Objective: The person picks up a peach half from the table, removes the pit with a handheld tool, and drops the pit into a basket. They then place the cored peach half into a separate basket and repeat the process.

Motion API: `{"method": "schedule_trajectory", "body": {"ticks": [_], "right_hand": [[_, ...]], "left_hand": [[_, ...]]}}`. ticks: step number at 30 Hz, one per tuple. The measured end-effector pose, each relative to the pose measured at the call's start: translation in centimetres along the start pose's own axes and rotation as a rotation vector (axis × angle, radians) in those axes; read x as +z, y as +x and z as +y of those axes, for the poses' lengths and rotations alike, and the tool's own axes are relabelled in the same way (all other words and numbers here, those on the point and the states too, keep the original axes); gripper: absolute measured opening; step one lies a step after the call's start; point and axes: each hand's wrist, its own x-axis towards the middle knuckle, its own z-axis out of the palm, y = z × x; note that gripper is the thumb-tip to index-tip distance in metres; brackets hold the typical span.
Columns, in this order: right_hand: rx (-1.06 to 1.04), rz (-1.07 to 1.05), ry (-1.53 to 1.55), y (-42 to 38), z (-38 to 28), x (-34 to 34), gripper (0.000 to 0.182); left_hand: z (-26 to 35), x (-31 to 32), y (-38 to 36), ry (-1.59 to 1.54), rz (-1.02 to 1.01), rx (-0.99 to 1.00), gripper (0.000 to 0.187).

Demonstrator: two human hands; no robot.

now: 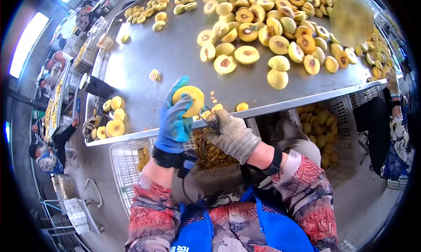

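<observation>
- Blue apron (280,225) w/ white lettering, over red-and-grey patterned sleeves (153,212), sits closest, at bottom.
- L hand (174,120), blue glove, fingers wrapped round a yellow peach half (188,101), held up above the table's near edge; firm grasp.
- R hand (232,135), off-white knit glove, closed on dark handle of a loop-ended hand tool (212,120); loop is just beside peach half's lower R side, can't tell if touching.
- Black wrist straps: L strap (169,157) w/ small device + cable alongside, R strap (275,161) plain.
- Small yellow bits nr the loop; one yellow pc (242,106) on table nr the edge, R of the tool.
- Metal table (162,45) beyond. Small group of peach halves (115,127) at near L corner; lone small pc (154,75) farther in.
- Big heap of cut peaches (280,28), some cut face up w/ reddish centers, across far + R side; smaller cluster (149,10) far L.
- Under table edge: white crate (123,164) at L, dark-yellow pcs (210,151) in middle, crate w/ yellow peach pcs (322,129) at R.
- Far R: co-worker's gloved hand (392,83) at table edge, well apart.
- L bg: other co-workers by a 2nd table (55,100) w/ yellow fruit; stacked crates nr it.
</observation>
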Motion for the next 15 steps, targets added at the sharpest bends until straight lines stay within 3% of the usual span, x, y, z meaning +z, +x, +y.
{"method": "schedule_trajectory", "body": {"ticks": [7,15], "right_hand": [[-0.013,-0.001,0.002,1.0,0.3,1.3,0.038],[-0.071,-0.007,-0.071,1.2,0.7,2.7,0.031]], "left_hand": [[-0.6,1.3,-1.6,-0.233,0.093,-0.064,0.048],[-2.0,0.0,-2.4,-0.288,0.118,0.057,0.034]]}}
